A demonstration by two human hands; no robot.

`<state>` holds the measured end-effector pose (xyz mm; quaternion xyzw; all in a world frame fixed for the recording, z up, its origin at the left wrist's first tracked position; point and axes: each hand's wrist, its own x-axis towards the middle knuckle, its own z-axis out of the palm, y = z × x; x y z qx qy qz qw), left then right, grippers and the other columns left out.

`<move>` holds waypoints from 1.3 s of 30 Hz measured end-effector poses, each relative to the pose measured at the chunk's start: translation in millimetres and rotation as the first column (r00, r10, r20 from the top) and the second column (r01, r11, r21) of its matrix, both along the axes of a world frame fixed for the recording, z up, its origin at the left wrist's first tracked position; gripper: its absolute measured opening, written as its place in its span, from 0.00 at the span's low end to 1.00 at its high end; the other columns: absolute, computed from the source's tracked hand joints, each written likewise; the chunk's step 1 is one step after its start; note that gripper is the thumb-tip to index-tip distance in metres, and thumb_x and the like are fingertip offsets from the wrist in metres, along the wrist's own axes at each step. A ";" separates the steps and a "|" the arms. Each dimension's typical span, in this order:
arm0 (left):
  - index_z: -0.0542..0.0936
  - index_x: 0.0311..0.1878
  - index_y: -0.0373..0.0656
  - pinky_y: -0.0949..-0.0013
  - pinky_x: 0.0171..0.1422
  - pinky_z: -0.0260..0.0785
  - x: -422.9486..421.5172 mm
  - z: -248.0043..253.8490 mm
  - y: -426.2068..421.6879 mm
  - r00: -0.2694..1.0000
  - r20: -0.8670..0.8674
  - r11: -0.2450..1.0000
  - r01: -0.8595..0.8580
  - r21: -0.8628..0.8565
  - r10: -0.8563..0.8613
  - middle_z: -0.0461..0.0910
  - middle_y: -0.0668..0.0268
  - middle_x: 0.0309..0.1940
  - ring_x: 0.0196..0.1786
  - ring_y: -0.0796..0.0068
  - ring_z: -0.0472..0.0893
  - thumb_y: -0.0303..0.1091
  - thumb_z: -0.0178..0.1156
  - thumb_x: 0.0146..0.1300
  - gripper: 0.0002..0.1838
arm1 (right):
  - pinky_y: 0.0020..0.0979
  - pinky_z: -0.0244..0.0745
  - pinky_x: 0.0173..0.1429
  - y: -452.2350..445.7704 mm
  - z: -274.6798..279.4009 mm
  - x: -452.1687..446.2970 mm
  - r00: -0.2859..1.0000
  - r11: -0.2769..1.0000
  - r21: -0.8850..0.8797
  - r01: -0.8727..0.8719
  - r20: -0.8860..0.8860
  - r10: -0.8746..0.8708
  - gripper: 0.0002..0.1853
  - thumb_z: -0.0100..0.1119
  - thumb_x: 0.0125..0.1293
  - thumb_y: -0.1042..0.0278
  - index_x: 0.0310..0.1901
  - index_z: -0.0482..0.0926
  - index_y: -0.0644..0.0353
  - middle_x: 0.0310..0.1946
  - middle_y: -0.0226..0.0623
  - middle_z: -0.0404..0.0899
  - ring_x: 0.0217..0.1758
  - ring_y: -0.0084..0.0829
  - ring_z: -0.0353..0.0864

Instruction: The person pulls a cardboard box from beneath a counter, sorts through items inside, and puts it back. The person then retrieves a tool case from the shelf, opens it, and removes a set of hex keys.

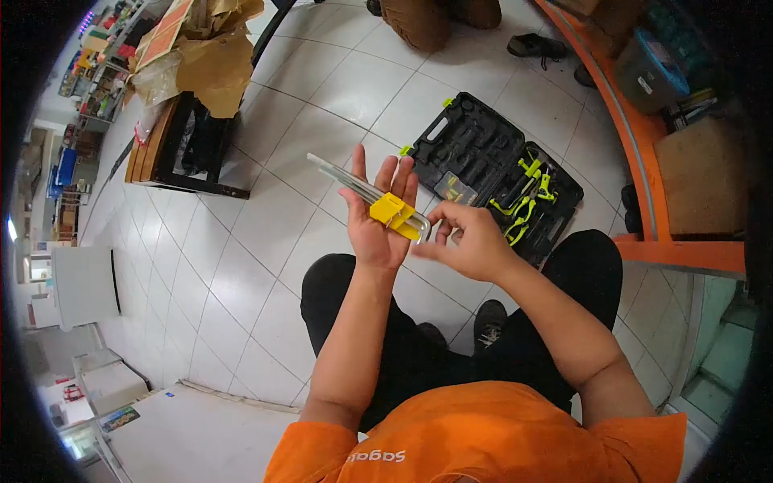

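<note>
A hex key set (393, 211) in a yellow plastic holder lies across my left hand (377, 229), which is turned palm up. Its long silver shafts point to the upper left, past my thumb, and its bent short ends face right. The fingers of my left hand are stretched out behind the holder. At those bent ends, my right hand (475, 245) has its thumb and index finger curled around the tips; its other fingers are folded in. Exactly which key it pinches is hidden.
An open black tool case (475, 137) with lime-green tools (527, 201) and a small clear box (456, 190) lies on the tiled floor ahead. An orange shelf (636, 153) stands right. Cardboard (213, 72) tops a wooden bench (161, 145) at left. Another person's knees (419, 20) show at the top.
</note>
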<state>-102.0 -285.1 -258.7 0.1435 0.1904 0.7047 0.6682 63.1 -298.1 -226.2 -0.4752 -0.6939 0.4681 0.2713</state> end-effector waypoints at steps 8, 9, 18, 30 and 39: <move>0.61 0.75 0.51 0.55 0.73 0.69 -5.2 -24.1 3.0 0.995 0.030 0.983 0.088 0.161 -0.094 0.79 0.61 0.56 0.61 0.61 0.77 0.59 0.35 0.79 0.31 | 0.24 0.73 0.46 14.7 -10.0 11.0 0.928 0.918 -0.397 -0.024 -0.349 -0.127 0.15 0.76 0.60 0.69 0.44 0.79 0.61 0.36 0.30 0.84 0.40 0.18 0.81; 0.62 0.74 0.49 0.55 0.73 0.70 -5.8 -31.4 4.5 0.992 0.084 0.983 0.083 0.166 -0.098 0.79 0.61 0.55 0.60 0.62 0.78 0.57 0.35 0.79 0.30 | 0.23 0.72 0.45 15.8 -5.4 12.0 0.930 0.916 -0.401 -0.024 -0.346 -0.127 0.15 0.75 0.60 0.70 0.45 0.79 0.61 0.36 0.30 0.85 0.39 0.17 0.80; 0.65 0.70 0.47 0.39 0.79 0.60 -6.1 -23.5 2.4 0.983 0.181 0.999 0.029 0.025 -0.033 0.77 0.59 0.59 0.71 0.55 0.72 0.54 0.38 0.79 0.27 | 0.16 0.52 0.21 23.5 -8.1 23.3 0.817 0.771 -0.623 -0.129 -0.508 -0.274 0.11 0.57 0.77 0.64 0.52 0.78 0.61 0.37 0.36 0.87 0.17 0.07 0.59; 0.63 0.61 0.48 0.39 0.73 0.68 1.8 -11.0 0.6 0.982 -0.009 0.978 0.185 -0.092 -0.186 0.67 0.45 0.70 0.75 0.38 0.65 0.45 0.38 0.83 0.15 | 0.18 0.45 0.15 30.5 -13.0 31.1 0.638 0.486 -0.839 -0.243 -0.516 -0.571 0.10 0.48 0.80 0.59 0.50 0.76 0.55 0.42 0.42 0.87 0.12 0.10 0.49; 0.57 0.66 0.51 0.40 0.74 0.68 10.9 0.1 -3.3 0.980 -0.144 0.986 0.126 -0.106 -0.141 0.62 0.45 0.73 0.75 0.38 0.65 0.44 0.36 0.83 0.16 | 0.20 0.45 0.15 30.1 -13.3 32.6 0.620 0.494 -0.839 -0.226 -0.515 -0.591 0.11 0.49 0.80 0.60 0.49 0.75 0.57 0.41 0.43 0.87 0.12 0.11 0.51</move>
